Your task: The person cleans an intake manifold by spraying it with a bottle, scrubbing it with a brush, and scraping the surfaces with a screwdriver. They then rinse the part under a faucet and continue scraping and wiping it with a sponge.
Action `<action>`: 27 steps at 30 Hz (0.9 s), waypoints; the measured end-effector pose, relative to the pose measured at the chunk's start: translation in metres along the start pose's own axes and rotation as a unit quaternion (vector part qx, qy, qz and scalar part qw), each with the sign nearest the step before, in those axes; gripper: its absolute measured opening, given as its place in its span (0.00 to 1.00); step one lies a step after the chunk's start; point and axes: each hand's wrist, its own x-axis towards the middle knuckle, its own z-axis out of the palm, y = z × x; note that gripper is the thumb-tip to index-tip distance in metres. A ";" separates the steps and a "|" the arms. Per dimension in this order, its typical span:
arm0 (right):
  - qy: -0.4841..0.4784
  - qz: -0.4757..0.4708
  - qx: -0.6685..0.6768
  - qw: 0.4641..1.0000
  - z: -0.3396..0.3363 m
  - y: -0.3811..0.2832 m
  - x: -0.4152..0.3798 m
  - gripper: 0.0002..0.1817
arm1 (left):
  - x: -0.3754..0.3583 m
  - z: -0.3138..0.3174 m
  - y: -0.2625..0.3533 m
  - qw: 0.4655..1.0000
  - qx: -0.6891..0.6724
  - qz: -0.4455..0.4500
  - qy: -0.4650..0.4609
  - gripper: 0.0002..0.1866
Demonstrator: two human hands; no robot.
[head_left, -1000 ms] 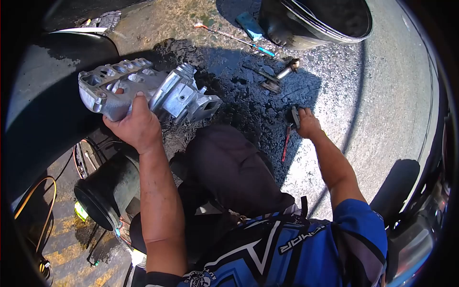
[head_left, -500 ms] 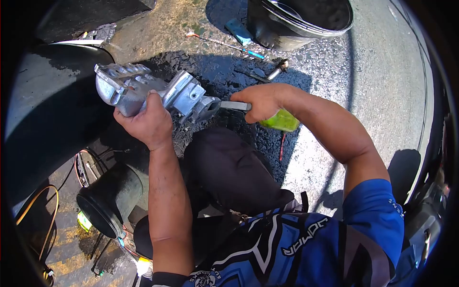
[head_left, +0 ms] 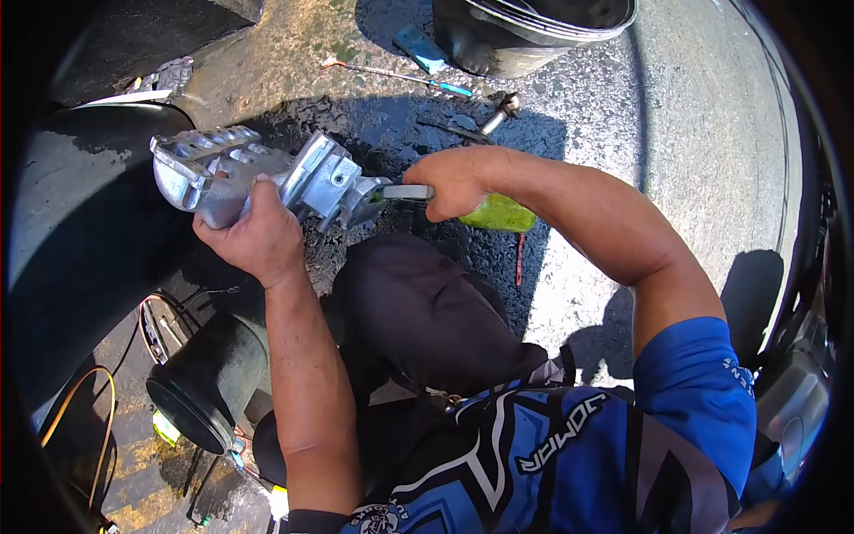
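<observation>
My left hand (head_left: pixel 258 231) grips a silvery cast-metal engine part (head_left: pixel 325 178) that looks like an intake manifold, thumb on top and fingers hidden beneath. Its ribbed end points to the upper left; its flanged end with an opening faces my right hand. Closed in a fist, my right hand (head_left: pixel 454 182) holds what looks like a spray bottle. A pale grey, bar-like head (head_left: pixel 407 191) sticks out to the left, its tip at the opening. The yellow-green body (head_left: pixel 500 214) shows below the hand.
A black bucket (head_left: pixel 525 60) stands at the top, near a blue-handled brush (head_left: pixel 455 90), a blue block (head_left: pixel 420 49) and a metal tool (head_left: pixel 500 117) on wet ground. At lower left are a tipped black bucket (head_left: pixel 209 378) and an orange hose (head_left: pixel 76 392).
Both hands, the metal part and the surroundings sit slightly further left in view. The grey head's tip remains at the part's opening. Both grips are unchanged.
</observation>
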 end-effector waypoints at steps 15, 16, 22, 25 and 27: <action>-0.018 -0.014 0.013 1.000 0.015 0.001 0.001 0.23 | -0.014 -0.021 -0.013 0.999 -0.022 0.027 -0.011 0.28; -0.016 -0.013 0.011 1.000 0.016 0.001 0.002 0.24 | -0.014 -0.021 -0.013 0.999 -0.011 0.048 -0.017 0.28; -0.014 -0.019 0.027 0.999 0.015 0.001 0.001 0.25 | -0.009 -0.031 -0.018 0.999 -0.017 0.041 -0.004 0.25; -0.006 -0.020 0.018 1.000 0.018 0.001 0.004 0.26 | -0.010 -0.030 -0.016 0.999 -0.020 0.041 -0.002 0.25; -0.004 -0.022 0.017 1.000 0.020 0.001 0.004 0.26 | -0.011 -0.029 -0.015 0.999 -0.018 0.043 0.006 0.25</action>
